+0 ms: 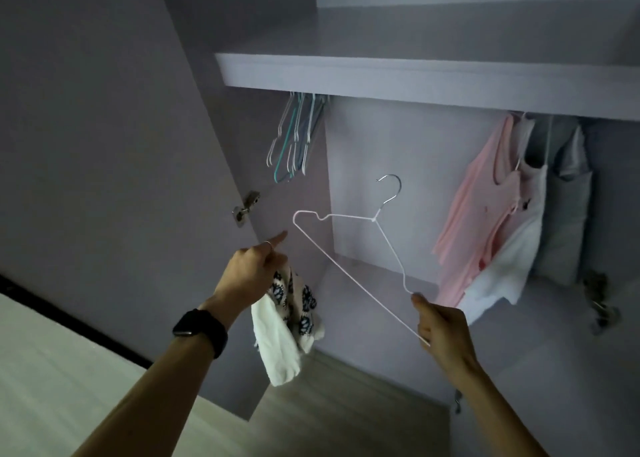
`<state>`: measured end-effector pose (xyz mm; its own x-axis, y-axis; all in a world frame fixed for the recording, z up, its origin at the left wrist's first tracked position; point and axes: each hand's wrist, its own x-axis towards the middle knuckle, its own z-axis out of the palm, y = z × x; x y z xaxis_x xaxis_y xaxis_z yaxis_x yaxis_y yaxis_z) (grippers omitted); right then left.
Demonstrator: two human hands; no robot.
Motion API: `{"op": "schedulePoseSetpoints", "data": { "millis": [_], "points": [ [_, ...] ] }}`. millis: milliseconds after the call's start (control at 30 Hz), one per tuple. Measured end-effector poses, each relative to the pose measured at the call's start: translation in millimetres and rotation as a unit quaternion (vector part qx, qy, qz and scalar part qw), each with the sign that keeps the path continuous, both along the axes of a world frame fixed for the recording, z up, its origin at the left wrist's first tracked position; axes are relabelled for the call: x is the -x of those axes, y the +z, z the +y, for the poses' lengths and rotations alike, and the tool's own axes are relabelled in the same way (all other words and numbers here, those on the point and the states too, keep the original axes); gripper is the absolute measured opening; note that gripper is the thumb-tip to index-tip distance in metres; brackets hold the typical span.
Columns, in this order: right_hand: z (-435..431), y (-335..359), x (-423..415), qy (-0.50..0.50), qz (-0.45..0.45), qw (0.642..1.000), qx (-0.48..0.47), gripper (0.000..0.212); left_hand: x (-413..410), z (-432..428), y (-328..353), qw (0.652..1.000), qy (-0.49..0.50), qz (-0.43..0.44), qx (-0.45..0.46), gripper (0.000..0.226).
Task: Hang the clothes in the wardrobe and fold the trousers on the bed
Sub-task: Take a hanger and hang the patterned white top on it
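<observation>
My left hand grips a bunched white garment with a dark pattern, which hangs below the fist; the index finger sticks out toward the wardrobe. My right hand pinches the lower corner of a white wire hanger and holds it tilted, its metal hook up, in front of the open wardrobe. The hanger is bare, and the garment hangs apart from it to the left.
Several bare hangers hang under the shelf at the left. Pink, white and grey clothes hang at the right. The open door stands at the left with a hinge. The wooden floor lies below.
</observation>
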<state>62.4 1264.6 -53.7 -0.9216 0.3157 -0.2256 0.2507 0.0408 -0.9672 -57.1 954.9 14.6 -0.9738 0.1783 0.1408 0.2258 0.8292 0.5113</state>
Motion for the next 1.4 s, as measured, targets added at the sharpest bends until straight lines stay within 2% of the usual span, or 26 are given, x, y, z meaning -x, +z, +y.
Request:
{"op": "schedulePoseSetpoints", "data": {
  "millis": [67, 100, 133, 200, 267, 367, 433, 467, 533, 633, 733, 800, 867, 933, 1067, 1167, 1233, 1333, 1400],
  "points": [
    [4.1, 0.0, -4.4, 0.032, 0.008, 0.998, 0.052, 0.065, -13.7, 21.3, -7.4, 0.998, -0.053, -0.041, 0.018, 0.070],
    [7.7, 1.3, -5.1, 0.049, 0.013, 0.996, 0.076, 0.065, -21.0, 31.1, -12.2, 0.996, -0.070, -0.052, 0.030, 0.077],
    [10.4, 2.6, -4.6, 0.065, 0.016, 0.993, 0.093, 0.064, -27.5, 38.2, -16.0, 0.995, -0.076, -0.060, 0.038, 0.074],
    [15.4, 3.4, -3.3, 0.091, 0.014, 0.990, 0.104, 0.055, -34.2, 45.2, -21.2, 0.996, -0.062, -0.055, 0.022, 0.042],
    [21.3, 2.8, 0.3, 0.121, 0.013, 0.991, 0.055, 0.053, -37.4, 46.0, -21.5, 0.998, -0.044, -0.036, 0.019, 0.018],
    [30.2, -0.4, 10.8, 0.217, 0.021, 0.970, -0.108, 0.056, -39.0, 41.9, -17.5, 0.995, -0.059, 0.015, 0.073, 0.016],
    [30.2, 0.2, 16.6, 0.273, -0.015, 0.953, -0.131, 0.045, -43.0, 43.6, -17.2, 0.990, -0.081, 0.037, 0.113, 0.018],
    [27.7, 1.5, 18.5, 0.290, -0.039, 0.948, -0.120, 0.043, -47.4, 45.1, -18.4, 0.988, -0.089, 0.044, 0.120, 0.018],
    [22.1, 8.2, 24.4, 0.294, -0.084, 0.950, -0.060, 0.053, -56.0, 45.5, -18.7, 0.987, -0.088, 0.058, 0.120, 0.017],
    [21.5, 21.2, 39.5, 0.295, -0.156, 0.937, 0.105, 0.067, -57.0, 37.0, -12.6, 0.985, -0.085, 0.065, 0.139, 0.018],
    [18.9, 40.0, 53.0, 0.353, -0.170, 0.906, 0.160, 0.058, -55.6, 28.7, -4.2, 0.971, -0.126, 0.059, 0.193, 0.032],
    [8.6, 58.2, 66.5, 0.344, -0.146, 0.908, 0.192, 0.049, -50.9, 26.7, 1.5, 0.958, -0.165, 0.054, 0.228, 0.036],
    [-4.9, 80.7, 83.3, 0.305, -0.105, 0.908, 0.266, 0.037, -43.5, 23.6, 8.5, 0.952, -0.176, 0.047, 0.245, 0.032],
    [-16.4, 102.0, 94.9, 0.311, -0.076, 0.905, 0.279, 0.028, -34.0, 18.1, 13.6, 0.959, -0.169, 0.046, 0.224, 0.027],
    [-46.9, 118.1, 93.0, 0.405, -0.068, 0.882, 0.229, 0.038, -22.7, 4.7, 16.5, 0.960, -0.159, 0.041, 0.227, 0.026],
    [-69.3, 124.6, 95.0, 0.369, -0.069, 0.913, 0.163, 0.043, -11.5, 6.7, 22.5, 0.956, -0.176, 0.036, 0.233, 0.028],
    [-80.0, 126.9, 99.3, 0.305, -0.041, 0.938, 0.159, 0.043, -8.9, 9.6, 25.7, 0.957, -0.179, 0.040, 0.223, 0.030],
    [-80.7, 118.7, 101.7, 0.141, 0.026, 0.974, 0.173, 0.043, -13.5, 3.7, 29.7, 0.978, -0.150, 0.035, 0.140, 0.059],
    [-73.6, 102.1, 98.4, 0.060, 0.057, 0.991, 0.102, 0.045, -13.4, -1.6, 36.5, 0.993, -0.107, 0.016, 0.050, 0.076]
  ]
}}
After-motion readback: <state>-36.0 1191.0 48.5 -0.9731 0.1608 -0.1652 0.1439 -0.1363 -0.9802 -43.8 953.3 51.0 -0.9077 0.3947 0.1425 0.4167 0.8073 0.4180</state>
